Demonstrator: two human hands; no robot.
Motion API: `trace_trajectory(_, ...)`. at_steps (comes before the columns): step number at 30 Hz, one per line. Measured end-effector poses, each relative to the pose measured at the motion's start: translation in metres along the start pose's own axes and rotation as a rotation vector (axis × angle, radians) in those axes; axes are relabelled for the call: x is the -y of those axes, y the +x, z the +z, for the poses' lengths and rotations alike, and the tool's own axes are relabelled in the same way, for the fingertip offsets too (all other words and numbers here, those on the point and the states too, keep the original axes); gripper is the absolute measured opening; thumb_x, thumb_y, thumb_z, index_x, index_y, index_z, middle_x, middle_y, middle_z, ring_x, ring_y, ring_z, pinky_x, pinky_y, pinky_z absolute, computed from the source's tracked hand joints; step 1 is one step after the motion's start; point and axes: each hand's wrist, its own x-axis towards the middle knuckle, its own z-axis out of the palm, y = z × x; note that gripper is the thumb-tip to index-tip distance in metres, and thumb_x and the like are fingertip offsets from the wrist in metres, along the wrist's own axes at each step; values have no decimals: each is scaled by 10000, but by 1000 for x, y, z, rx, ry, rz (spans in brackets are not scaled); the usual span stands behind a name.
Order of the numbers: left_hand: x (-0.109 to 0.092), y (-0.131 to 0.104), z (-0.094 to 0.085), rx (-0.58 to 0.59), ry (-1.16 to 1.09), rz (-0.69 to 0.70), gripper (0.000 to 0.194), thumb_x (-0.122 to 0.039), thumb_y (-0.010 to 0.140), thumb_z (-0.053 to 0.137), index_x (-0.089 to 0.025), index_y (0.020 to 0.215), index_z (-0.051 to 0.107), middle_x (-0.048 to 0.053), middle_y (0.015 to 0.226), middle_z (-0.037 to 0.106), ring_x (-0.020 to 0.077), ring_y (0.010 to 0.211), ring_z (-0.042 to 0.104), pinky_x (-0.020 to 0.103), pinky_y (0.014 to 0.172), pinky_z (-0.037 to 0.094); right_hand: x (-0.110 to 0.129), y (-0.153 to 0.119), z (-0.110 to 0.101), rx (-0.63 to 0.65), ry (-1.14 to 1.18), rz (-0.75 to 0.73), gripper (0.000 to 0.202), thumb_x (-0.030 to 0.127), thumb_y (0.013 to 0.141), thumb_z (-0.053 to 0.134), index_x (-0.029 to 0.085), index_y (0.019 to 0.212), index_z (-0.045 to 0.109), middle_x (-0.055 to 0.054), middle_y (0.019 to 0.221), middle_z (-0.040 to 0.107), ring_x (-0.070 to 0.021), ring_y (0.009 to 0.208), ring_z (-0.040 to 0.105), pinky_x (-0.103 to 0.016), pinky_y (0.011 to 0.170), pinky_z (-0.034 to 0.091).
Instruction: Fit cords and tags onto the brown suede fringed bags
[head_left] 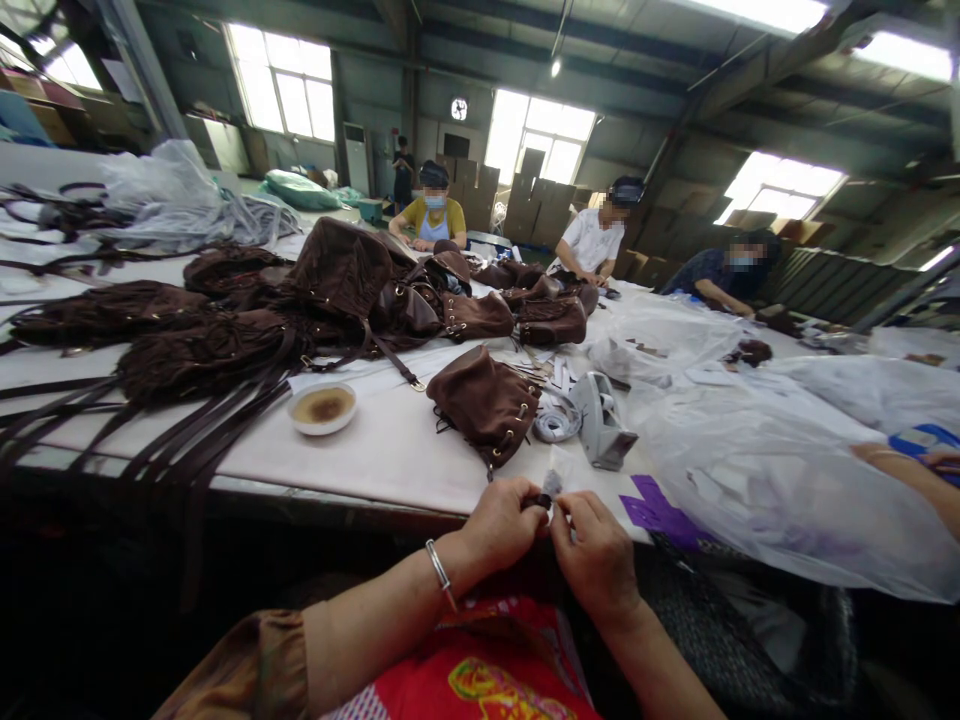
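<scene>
Close together at the table's front edge, my two hands work at one spot. My left hand [510, 522] is closed in a pinch on a small dark piece [541, 500], too small to name. A little clear plastic bag [553, 475] rises from the same spot, just past the fingertips. My right hand [594, 545] has its thumb and fingers pressed together against the bag's lower end. Just beyond them a brown drawstring bag [486, 405] with metal eyelets lies on the table. A grey tape dispenser [602, 420] and a coiled white tape [556, 415] are to its right.
Brown bags [337, 280] with long straps heap up at left and centre. A shallow bowl [322, 408] of tan liquid stands near the front edge. Clear plastic sheeting [787, 490] and purple strips [660, 510] lie at right. Co-workers [435, 215] sit across the table; another person's arm reaches in at right.
</scene>
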Motion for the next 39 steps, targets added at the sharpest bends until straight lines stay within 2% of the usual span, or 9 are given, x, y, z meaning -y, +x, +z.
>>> trace_trajectory(7,3,2,3,-31,14,-13,164,-163,749,541,-148,764,703,15,677,665,136,614,537,242,572,362,4,3,-3,-98,-24,-11,77,224,922,559,155,957,563,-71,852,605,-215,799,587,-328,731,457)
trace_trajectory(12,1,0,4,-59,72,22,185,-172,767,550,-153,824,725,41,760,710,163,684,597,262,645,422,4,5,-3,-68,-136,-11,48,202,924,555,166,906,582,-63,814,610,-219,784,590,-331,721,442)
trace_trajectory(18,-2,-2,2,-73,59,-10,181,-162,761,565,-157,836,730,37,745,712,167,672,610,264,630,442,3,0,2,-60,-158,-50,105,151,946,511,160,896,603,-61,776,608,-207,768,591,-323,715,420)
trace_trajectory(22,2,0,3,-112,78,-22,209,-144,762,556,-152,877,731,48,778,723,178,698,636,279,673,484,7,-5,3,13,-130,-57,164,160,962,481,174,848,598,-50,731,586,-199,731,575,-321,696,398)
trace_trajectory(25,6,-1,6,-164,169,1,336,-123,759,563,-106,1072,686,78,823,727,209,769,663,317,767,518,12,-6,2,61,-32,-19,198,171,966,470,189,802,580,-40,717,575,-190,710,568,-316,682,388)
trace_trajectory(27,9,-4,9,-176,263,37,479,-134,786,557,-72,1261,585,104,855,727,239,809,675,354,797,530,15,-4,2,71,31,4,197,173,965,466,189,806,580,-40,727,576,-187,714,571,-314,684,389)
trace_trajectory(32,13,-13,15,-101,515,135,582,-163,901,435,-91,1475,371,130,825,714,268,731,683,372,680,537,19,4,4,54,67,-13,237,154,973,434,189,790,581,-41,724,563,-180,697,550,-308,672,380)
trace_trajectory(35,15,-10,9,-94,431,163,646,-127,870,461,-106,1502,327,100,808,706,246,738,668,355,702,529,15,5,4,106,90,-92,247,135,977,414,183,810,590,-45,735,561,-176,705,548,-299,674,384)
trace_trajectory(39,15,0,-6,-37,35,41,725,-95,764,565,-81,1463,372,32,786,692,179,729,637,290,727,521,2,-2,4,169,53,-149,231,143,975,430,180,828,604,-44,738,562,-176,714,554,-294,681,391)
